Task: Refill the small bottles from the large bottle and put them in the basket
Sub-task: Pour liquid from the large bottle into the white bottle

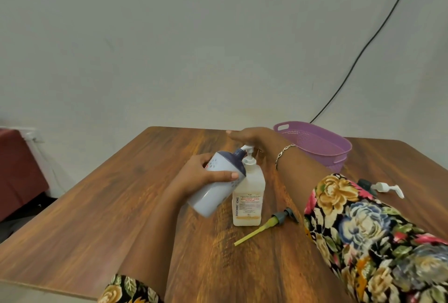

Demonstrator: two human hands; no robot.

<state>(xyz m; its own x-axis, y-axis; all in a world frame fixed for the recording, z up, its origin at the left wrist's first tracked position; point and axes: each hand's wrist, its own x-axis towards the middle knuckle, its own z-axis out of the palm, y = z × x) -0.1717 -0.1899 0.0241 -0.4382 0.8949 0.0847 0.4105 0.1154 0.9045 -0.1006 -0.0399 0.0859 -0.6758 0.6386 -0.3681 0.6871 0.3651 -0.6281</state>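
Gripping a small bottle (213, 193), left hand (201, 174); right hand (254, 136), flat, presses pump (248, 149) above wooden table (121, 205).

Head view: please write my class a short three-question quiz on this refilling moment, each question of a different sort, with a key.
1. True or false: the left hand holds the small bottle tilted, its neck at the pump of the large bottle.
2. Which hand is over that pump's head? A. left hand B. right hand
3. Fill in: the loose pump with the yellow tube lies on the ____.
Key: 1 true; 2 B; 3 table.
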